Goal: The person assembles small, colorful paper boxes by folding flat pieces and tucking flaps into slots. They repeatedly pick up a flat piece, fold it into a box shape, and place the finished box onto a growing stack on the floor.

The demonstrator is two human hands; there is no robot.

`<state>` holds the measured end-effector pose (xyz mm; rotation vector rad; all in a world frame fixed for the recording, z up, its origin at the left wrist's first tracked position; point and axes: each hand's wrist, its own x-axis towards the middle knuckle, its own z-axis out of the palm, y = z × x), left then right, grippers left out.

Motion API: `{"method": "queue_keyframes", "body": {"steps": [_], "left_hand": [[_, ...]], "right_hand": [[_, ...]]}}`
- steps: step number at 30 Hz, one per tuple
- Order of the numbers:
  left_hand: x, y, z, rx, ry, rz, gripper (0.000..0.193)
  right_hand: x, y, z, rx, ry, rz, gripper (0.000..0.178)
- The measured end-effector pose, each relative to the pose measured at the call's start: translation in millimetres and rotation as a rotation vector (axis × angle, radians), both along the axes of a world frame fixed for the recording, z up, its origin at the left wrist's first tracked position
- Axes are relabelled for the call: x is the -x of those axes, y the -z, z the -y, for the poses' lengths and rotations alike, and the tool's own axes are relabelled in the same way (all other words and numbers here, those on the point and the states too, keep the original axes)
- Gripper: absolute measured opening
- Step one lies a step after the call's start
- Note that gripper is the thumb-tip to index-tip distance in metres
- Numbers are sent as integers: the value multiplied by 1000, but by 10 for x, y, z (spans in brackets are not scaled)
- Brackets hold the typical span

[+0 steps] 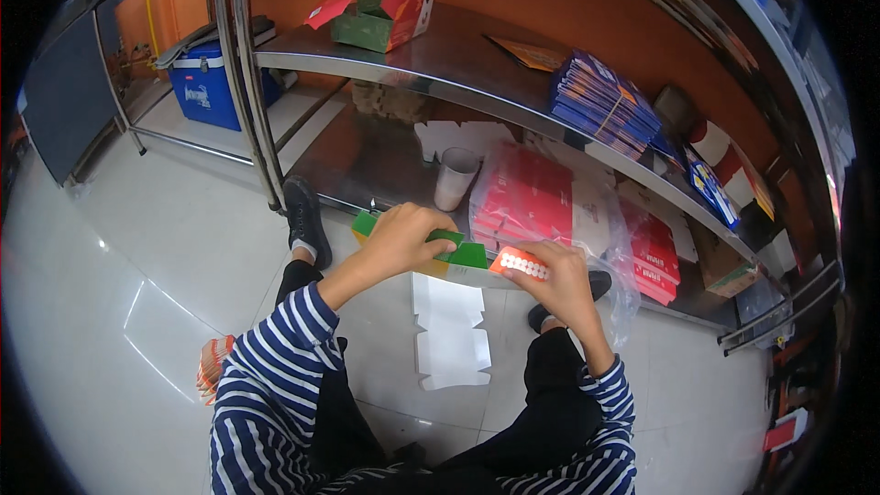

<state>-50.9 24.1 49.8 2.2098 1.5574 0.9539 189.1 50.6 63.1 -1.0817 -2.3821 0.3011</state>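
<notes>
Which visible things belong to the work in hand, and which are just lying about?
In use:
green-and-orange carton, held by the left hand and right hand
perhaps the white card below

Apparently lying about:
blue cooler
pale cup
banded blue stack

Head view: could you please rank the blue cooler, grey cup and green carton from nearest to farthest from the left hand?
1. Green carton: gripped by the left hand.
2. Grey cup: just beyond, slightly right.
3. Blue cooler: far left, toward the back.
</notes>
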Motion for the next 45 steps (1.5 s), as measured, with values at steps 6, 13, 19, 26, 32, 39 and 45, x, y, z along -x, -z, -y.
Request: {"method": "queue_keyframes", "body": {"steps": [6,13,19,26,32,39,45], "left_hand": [[-86,136,-89,-92,176,115,20],[-159,121,-33,-277,355,-34,23],[-256,147,71,-578,349,-203,18],[-417,198,164,-893,385,-245,14],[-441,213,149,-916,405,-247,13],[-444,187,151,-801,411,-202,17],[-433,184,167,-613,352,-140,15]], "right_hand": [[155,202,-64,-213,-154,-88,23],[100,342,-202,94,-19,-91,15],[39,217,-127,109,-75,-18,13],[15,-21,115,32,-192,98,8],[56,-70,195,-139,-228,121,10],[53,-66,202,-243,-269,212,14],[110,-143,290,-130,-318,173,13]]}}
